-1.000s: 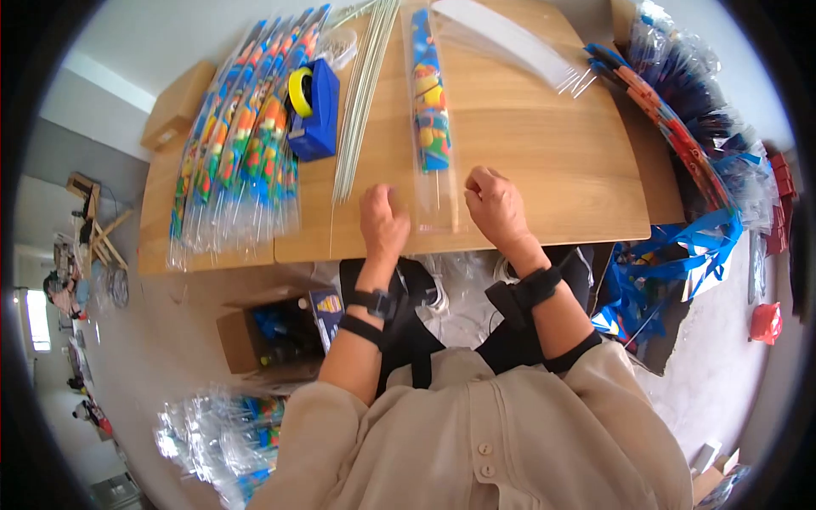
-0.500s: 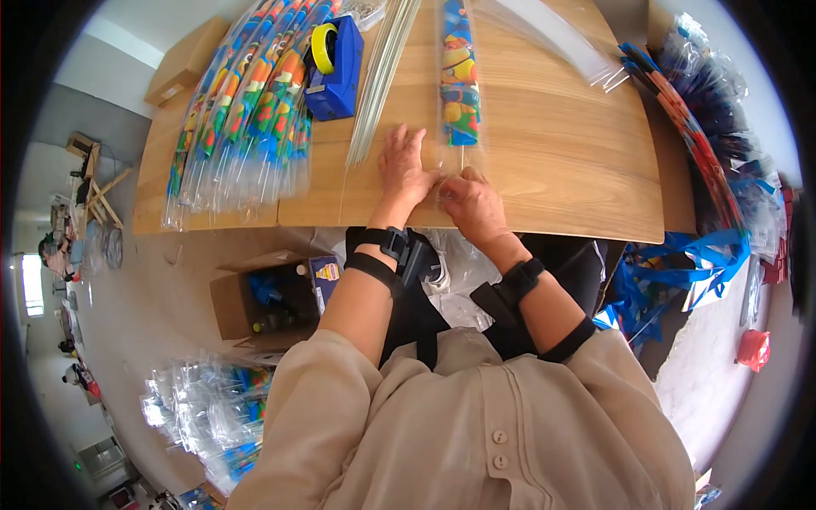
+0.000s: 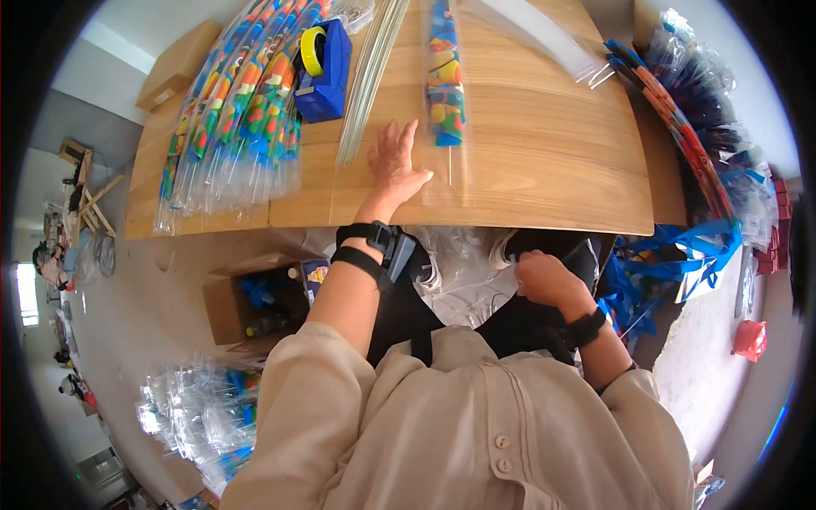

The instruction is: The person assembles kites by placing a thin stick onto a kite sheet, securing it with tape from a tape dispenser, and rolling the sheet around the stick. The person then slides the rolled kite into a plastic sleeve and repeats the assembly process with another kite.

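My left hand (image 3: pixel 396 166) is over the table near its front edge, fingers spread and holding nothing, its thumb close to a clear sleeve. In that sleeve lies a rolled, colourful printed piece (image 3: pixel 445 93) with a thin stick out of its lower end. My right hand (image 3: pixel 544 278) is below the table edge, above my dark-clad leg, with its fingers curled in; whatever it may hold is hidden. Thin pale sticks (image 3: pixel 367 93) lie left of the sleeve. A blue tape dispenser (image 3: pixel 326 85) with yellow tape stands beside several sleeved printed pieces (image 3: pixel 246 110).
Clear empty sleeves (image 3: pixel 544 38) lie at the table's (image 3: pixel 552 161) back right. Bundled wrapped pieces (image 3: pixel 697 110) and blue straps (image 3: pixel 680 255) are at the right. Below on the left are an open cardboard box (image 3: pixel 225 310) and a pile of plastic-wrapped pieces (image 3: pixel 195 416).
My right hand has left the lower end of the sleeve and moved down and right, past the table edge. My left hand stays near the sleeve, its fingers spread.
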A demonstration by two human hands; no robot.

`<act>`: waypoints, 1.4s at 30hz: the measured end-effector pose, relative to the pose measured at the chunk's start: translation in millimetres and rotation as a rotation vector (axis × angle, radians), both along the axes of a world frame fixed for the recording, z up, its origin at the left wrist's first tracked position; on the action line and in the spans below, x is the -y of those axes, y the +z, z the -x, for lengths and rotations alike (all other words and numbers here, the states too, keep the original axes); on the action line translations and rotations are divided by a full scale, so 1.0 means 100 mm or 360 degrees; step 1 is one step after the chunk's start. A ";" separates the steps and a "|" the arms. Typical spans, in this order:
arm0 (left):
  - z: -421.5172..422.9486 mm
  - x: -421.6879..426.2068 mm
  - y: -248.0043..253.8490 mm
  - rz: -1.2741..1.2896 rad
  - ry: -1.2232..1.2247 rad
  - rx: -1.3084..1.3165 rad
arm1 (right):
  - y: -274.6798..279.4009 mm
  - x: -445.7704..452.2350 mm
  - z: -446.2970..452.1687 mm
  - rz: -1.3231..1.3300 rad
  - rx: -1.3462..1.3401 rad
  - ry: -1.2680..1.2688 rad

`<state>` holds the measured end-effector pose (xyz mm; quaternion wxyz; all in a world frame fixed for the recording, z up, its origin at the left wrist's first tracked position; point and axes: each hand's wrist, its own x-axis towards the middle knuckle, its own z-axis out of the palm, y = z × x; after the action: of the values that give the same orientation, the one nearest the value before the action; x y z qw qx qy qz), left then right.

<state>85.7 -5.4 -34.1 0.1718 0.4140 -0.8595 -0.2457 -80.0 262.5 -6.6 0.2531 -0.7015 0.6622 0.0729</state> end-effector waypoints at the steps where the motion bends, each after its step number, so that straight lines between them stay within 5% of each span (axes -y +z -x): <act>1: -0.04 -0.03 0.01 0.0097 -0.0072 -0.0035 | -0.05 -0.01 0.03 0.0006 -0.0004 -0.0010; 4: -0.28 -0.18 -0.07 0.0309 -0.0549 -0.0102 | 0.02 0.16 0.00 0.0522 0.0102 -0.0338; 6: -0.40 -0.44 0.16 0.0348 -0.0650 0.0243 | 0.13 0.30 -0.10 0.0783 0.0122 -0.0642; 10: -0.49 -0.68 0.29 0.0343 -0.0670 0.0365 | 0.17 0.64 -0.24 0.1440 0.0183 -0.0450; 17: -0.48 -0.81 0.21 0.0539 -0.0574 0.0176 | -0.03 0.79 -0.20 0.1288 0.0261 -0.0199; 25: -0.44 -0.84 -0.04 0.0635 -0.0417 -0.0314 | -0.28 0.77 -0.11 0.1456 0.0778 -0.0526; 30: -0.29 -0.88 -0.12 0.0451 0.0017 -0.0699 | -0.21 0.87 -0.25 0.1521 0.0646 -0.0791; 42: -0.16 -0.84 -0.07 0.0528 0.0150 -0.0424 | -0.26 0.97 -0.38 0.1573 0.0325 -0.0985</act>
<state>101.3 79.0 -40.9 0.3611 0.3836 -0.8375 -0.1451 -41.7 165.8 -32.8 -0.0317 -0.5140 0.7637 -0.3892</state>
